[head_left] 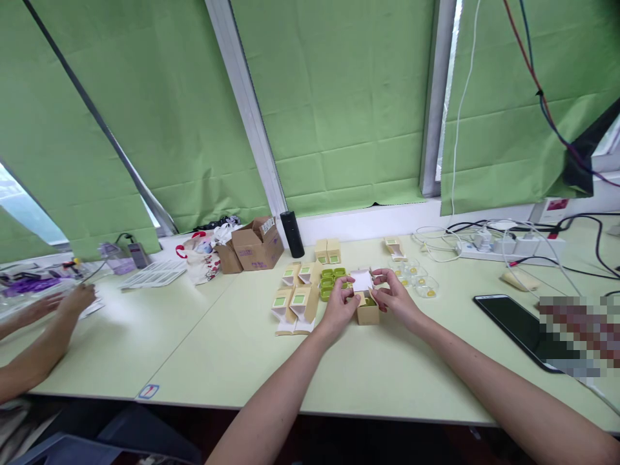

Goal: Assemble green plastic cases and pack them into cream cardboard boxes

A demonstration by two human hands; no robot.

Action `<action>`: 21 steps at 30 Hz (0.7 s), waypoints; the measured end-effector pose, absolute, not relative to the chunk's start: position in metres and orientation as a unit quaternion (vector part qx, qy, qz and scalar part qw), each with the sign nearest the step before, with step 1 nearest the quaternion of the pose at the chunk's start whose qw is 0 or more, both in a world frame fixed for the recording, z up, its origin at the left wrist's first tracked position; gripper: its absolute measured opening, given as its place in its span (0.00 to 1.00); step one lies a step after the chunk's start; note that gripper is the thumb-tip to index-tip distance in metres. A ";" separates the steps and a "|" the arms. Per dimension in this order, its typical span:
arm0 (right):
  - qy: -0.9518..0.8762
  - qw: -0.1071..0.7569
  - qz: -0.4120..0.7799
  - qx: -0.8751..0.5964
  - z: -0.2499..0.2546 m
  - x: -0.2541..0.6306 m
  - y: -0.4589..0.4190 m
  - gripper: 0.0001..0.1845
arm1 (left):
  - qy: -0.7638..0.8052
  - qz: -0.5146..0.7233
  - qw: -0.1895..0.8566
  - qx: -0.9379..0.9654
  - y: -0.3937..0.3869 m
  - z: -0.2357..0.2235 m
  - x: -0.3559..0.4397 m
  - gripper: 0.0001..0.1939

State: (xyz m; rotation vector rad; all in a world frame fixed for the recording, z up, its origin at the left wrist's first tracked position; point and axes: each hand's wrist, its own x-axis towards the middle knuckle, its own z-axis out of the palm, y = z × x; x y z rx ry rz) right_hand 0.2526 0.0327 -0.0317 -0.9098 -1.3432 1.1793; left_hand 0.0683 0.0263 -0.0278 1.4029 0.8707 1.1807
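Note:
A small tan cardboard box (368,315) stands on the table with its white-lined lid raised, and something green shows inside. My left hand (340,305) grips its left side, fingers closed at the rim. On the opposite side, the fingers of my right hand (394,297) pinch the box's right edge near the lid. Just left of it sit several green square cups (327,284). Beyond them is a group of similar boxes (296,300) with open flaps and green labels. Clear plastic cups (420,281) with yellow bits inside lie behind my right hand.
Two boxes (328,250) stand at the back, another (394,247) to their right. A black cylinder (292,234) and brown carton (258,244) are by the wall. A phone (520,329) and power strip (513,248) lie right. Another person's hands (72,303) work at far left.

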 end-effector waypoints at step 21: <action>-0.574 0.520 0.488 -0.402 -0.038 0.249 0.034 0.33 | 0.352 0.510 0.528 0.581 0.026 -0.030 0.069 0.35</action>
